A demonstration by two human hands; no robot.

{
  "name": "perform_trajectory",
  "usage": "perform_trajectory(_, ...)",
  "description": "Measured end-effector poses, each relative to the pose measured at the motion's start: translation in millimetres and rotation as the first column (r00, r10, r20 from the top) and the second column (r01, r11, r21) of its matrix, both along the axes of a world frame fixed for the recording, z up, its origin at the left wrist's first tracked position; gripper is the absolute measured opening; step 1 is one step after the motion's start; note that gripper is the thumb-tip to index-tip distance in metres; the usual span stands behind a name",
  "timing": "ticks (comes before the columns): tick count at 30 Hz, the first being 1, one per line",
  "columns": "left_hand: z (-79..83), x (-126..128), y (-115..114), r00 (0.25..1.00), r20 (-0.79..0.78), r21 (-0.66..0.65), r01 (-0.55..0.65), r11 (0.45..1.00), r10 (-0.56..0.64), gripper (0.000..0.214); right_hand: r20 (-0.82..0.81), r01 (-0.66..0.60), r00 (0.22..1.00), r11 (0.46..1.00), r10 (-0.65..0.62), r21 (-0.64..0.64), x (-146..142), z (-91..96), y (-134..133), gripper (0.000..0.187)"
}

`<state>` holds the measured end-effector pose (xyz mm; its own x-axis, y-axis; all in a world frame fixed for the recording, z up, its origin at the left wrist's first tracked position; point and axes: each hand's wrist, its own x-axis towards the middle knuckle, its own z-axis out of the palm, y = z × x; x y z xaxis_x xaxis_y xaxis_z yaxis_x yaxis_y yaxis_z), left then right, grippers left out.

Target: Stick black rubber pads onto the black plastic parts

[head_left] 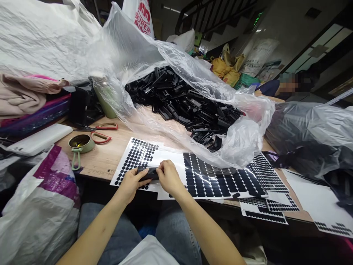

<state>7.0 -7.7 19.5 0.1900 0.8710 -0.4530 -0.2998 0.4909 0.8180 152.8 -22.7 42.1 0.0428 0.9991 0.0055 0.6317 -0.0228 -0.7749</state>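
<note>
Black part [151, 173] partly hidden; upper-left white sack [41, 40] cut off.

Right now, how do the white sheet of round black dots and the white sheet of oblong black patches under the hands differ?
The dotted sheet carries small circles; the oblong-patch sheet carries longer shapes. The dotted sheet lies beneath the left hand; the oblong-patch sheet, beneath the right hand. Both are white.

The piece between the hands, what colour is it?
The piece is black, best seen in the head view, between the left hand and right hand.
</note>
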Motion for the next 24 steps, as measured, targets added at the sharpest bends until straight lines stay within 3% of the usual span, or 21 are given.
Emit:
perform_trajectory(15,-3.0,0.4,-1.5,1.000,-0.014,0.031,-0.012,0.999,0.013,0.025,0.068,0.036,0.997,0.998,-0.039,0.043,-10.1,-4.5,-2.3,0.009)
perform_trajectory(18,-0.4,-0.2,-0.1,1.000,-0.011,0.034,-0.009,0.999,0.009,0.024,0.075,0.104,0.991,0.987,-0.114,0.125,-10.2,-4.5,-6.6,0.002)
perform_trajectory(20,3.2,0.2,-0.2,1.000,-0.002,0.016,-0.010,1.000,0.010,0.020,0.084,0.175,0.978,0.972,-0.189,0.156,-0.6,-4.6,-16.1,0.012)
perform_trajectory(24,9.7,8.4,-4.8,0.999,0.036,-0.023,0.034,0.999,-0.033,0.014,0.294,0.378,0.881,0.925,-0.372,0.036,34.4,-11.0,-50.7,0.021)
